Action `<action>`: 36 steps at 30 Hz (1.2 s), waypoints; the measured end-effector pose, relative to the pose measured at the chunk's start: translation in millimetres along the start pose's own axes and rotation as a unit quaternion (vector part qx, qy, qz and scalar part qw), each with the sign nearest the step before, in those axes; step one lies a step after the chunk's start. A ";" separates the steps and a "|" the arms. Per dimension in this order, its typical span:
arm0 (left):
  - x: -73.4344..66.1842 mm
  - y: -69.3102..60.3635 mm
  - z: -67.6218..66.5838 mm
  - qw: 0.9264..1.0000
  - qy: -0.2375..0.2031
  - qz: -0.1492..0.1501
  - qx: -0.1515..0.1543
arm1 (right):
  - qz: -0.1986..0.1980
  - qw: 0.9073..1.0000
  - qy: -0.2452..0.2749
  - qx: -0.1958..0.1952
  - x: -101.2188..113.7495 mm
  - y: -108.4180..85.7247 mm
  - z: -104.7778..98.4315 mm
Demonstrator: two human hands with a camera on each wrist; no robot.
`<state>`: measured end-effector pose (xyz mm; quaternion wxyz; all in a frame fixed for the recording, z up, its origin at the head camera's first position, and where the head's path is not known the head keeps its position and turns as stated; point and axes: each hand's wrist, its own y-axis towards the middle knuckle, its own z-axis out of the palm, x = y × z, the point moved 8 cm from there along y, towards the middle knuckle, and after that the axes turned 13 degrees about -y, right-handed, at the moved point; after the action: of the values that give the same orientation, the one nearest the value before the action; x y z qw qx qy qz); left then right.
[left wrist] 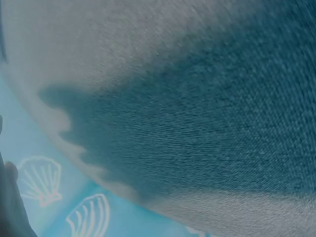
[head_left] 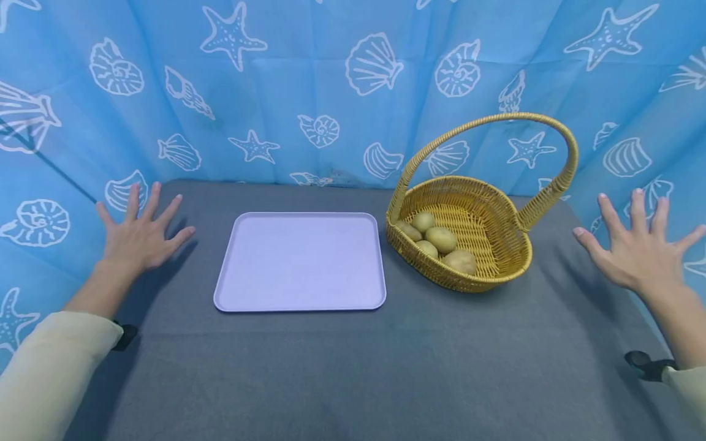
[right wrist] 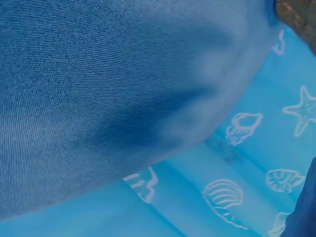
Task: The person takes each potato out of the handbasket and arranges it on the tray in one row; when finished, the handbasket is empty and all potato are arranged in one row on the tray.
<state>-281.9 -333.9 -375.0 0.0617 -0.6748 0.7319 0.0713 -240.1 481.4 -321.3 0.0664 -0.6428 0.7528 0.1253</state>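
Observation:
My left hand point(head_left: 138, 236) is held over the left side of the table with its fingers spread, touching nothing. On the far right, my right hand point(head_left: 642, 254) is likewise spread and holds nothing. Between them lies a pale lavender tray point(head_left: 300, 263), nearer the left hand, with a bare surface. Right of the tray stands a wicker basket point(head_left: 485, 269) with a tall arched handle. Several potatoes point(head_left: 441, 239) lie in the left part of the basket. In the left wrist view only a dark sliver of the hand point(left wrist: 12, 207) shows at the edge.
A dark grey cloth point(head_left: 353, 373) covers the table. Behind it and at the sides hangs a blue curtain point(head_left: 309, 79) printed with white shells and starfish. The basket's handle rises high in front of the curtain.

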 end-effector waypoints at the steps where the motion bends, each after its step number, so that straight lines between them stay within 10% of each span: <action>1: -2.6 -0.4 -1.0 1.000 0.001 0.004 -0.001 | -0.003 1.000 -0.003 -0.004 1.8 -1.9 -4.3; 18: -57.1 -11.5 -6.6 0.994 0.017 0.103 0.017 | -0.085 0.988 -0.010 -0.127 56.6 -41.3 -83.1; 28: -85.1 -18.1 8.2 0.988 0.020 0.132 0.081 | -0.245 0.946 -0.005 -0.214 117.6 -52.9 -100.7; 32: -87.4 -21.0 17.0 0.985 0.014 0.130 0.114 | -0.313 0.929 0.049 -0.192 138.8 -52.9 -99.0; 36: -89.8 -23.7 23.1 0.981 -0.006 0.131 0.143 | -0.340 0.921 0.171 -0.080 155.5 -50.7 -89.7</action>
<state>-251.2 -243.5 -381.4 0.1518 -0.5566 0.8165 -0.0223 -210.4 301.8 -281.0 -0.0758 -0.8751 0.4761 0.0431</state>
